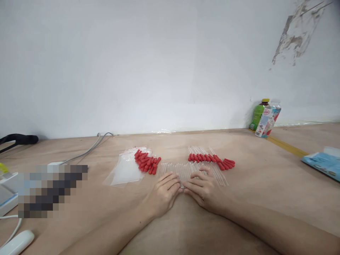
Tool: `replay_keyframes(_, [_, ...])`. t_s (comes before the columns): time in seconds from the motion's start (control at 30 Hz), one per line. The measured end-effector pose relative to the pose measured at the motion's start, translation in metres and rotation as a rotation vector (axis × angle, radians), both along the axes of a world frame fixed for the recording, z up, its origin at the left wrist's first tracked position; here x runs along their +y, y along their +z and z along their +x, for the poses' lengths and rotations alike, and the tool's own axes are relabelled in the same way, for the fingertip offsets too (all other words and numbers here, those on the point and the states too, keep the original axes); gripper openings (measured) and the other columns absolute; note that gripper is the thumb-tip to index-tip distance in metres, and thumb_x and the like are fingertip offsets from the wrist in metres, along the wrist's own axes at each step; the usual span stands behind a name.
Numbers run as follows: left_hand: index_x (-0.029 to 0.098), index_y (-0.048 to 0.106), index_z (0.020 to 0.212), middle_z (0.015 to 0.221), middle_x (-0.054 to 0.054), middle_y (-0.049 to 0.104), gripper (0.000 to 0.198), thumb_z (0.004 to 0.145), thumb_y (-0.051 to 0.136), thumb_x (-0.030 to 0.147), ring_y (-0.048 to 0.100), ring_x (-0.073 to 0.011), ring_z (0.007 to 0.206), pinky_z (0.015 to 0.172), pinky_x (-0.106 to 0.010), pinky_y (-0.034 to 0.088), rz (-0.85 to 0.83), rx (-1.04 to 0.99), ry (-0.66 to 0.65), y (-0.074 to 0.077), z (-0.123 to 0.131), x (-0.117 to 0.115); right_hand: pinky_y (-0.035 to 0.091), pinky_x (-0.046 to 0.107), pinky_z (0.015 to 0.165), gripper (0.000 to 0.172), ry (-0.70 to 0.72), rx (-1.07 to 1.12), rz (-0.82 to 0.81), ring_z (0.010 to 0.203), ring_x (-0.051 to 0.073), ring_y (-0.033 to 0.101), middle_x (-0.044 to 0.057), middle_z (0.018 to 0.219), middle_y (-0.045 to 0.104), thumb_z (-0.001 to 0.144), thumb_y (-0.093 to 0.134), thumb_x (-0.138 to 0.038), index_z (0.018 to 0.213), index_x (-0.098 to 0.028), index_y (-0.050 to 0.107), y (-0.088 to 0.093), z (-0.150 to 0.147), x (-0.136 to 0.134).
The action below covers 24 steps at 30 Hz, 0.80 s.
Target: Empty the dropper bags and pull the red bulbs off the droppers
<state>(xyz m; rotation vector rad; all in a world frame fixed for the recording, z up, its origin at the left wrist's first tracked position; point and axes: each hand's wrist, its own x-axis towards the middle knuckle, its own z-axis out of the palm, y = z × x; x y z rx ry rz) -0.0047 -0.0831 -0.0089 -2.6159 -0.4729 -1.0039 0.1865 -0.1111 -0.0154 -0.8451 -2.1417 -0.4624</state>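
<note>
A row of clear glass tubes (170, 169) lies side by side on the brown table, pointing away from me. My left hand (165, 193) and my right hand (204, 187) meet at the near ends of this row. Their fingers are bent, with thumbs and forefingers closed around a tube end between them; the exact hold is partly hidden. Right of centre, red rubber bulbs (202, 157) lie in a line beyond the row, with more thin tubes (198, 150) behind them. Another heap of red bulbs (147, 162) rests partly on clear zip bags (124, 170) at left.
A green bottle (257, 115) and a printed carton (267, 122) stand by the wall at right. A blue packet (322, 163) lies at the right edge. Grey cables (90, 148), a blurred-out patch (53, 191) and a white rounded object (18, 242) are at left.
</note>
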Motion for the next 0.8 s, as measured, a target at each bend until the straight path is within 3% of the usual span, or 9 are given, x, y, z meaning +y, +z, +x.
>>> replay_keyframes(0.3, [0.016, 0.058, 0.089, 0.079, -0.005, 0.067, 0.017, 0.086, 0.041, 0.012, 0.058, -0.0172, 0.099, 0.096, -0.039, 0.042, -0.103, 0.036, -0.016, 0.001, -0.005, -0.001, 0.031, 0.033, 0.077, 0.011, 0.026, 0.013, 0.061, 0.066, 0.01, 0.056, -0.004, 0.063, 0.064, 0.082, 0.052, -0.016, 0.087, -0.021, 0.061, -0.001, 0.006, -0.004])
replay_keyframes(0.5, [0.016, 0.059, 0.091, 0.086, -0.006, 0.068, 0.016, 0.085, 0.044, 0.013, 0.059, -0.0179, 0.097, 0.092, -0.038, 0.044, -0.064, -0.017, -0.032, 0.002, -0.009, 0.001, 0.032, 0.032, 0.074, 0.015, 0.02, -0.015, 0.134, 0.07, 0.011, 0.058, -0.003, 0.069, 0.067, 0.082, 0.052, -0.016, 0.092, -0.022, 0.061, 0.0, 0.015, -0.008])
replay_keyframes(0.67, [0.016, 0.06, 0.089, 0.088, -0.007, 0.063, 0.017, 0.086, 0.044, 0.019, 0.06, -0.0168, 0.084, 0.074, -0.03, 0.05, -0.098, -0.152, 0.178, 0.002, -0.028, 0.023, 0.034, 0.032, 0.069, 0.009, -0.134, 0.117, 0.105, 0.066, 0.013, 0.056, 0.0, 0.073, 0.068, 0.079, 0.057, -0.021, 0.085, -0.024, 0.064, 0.003, 0.047, 0.002])
replay_keyframes(0.8, [0.015, 0.058, 0.097, 0.088, -0.008, 0.052, 0.023, 0.088, 0.037, 0.019, 0.054, -0.0145, 0.076, 0.064, -0.026, 0.048, -0.163, -0.153, 0.349, 0.002, -0.037, 0.039, 0.041, 0.029, 0.069, 0.02, -0.275, 0.392, -0.113, 0.077, 0.016, 0.057, 0.005, 0.085, 0.064, 0.084, 0.048, -0.031, 0.091, -0.022, 0.064, 0.011, 0.089, 0.024])
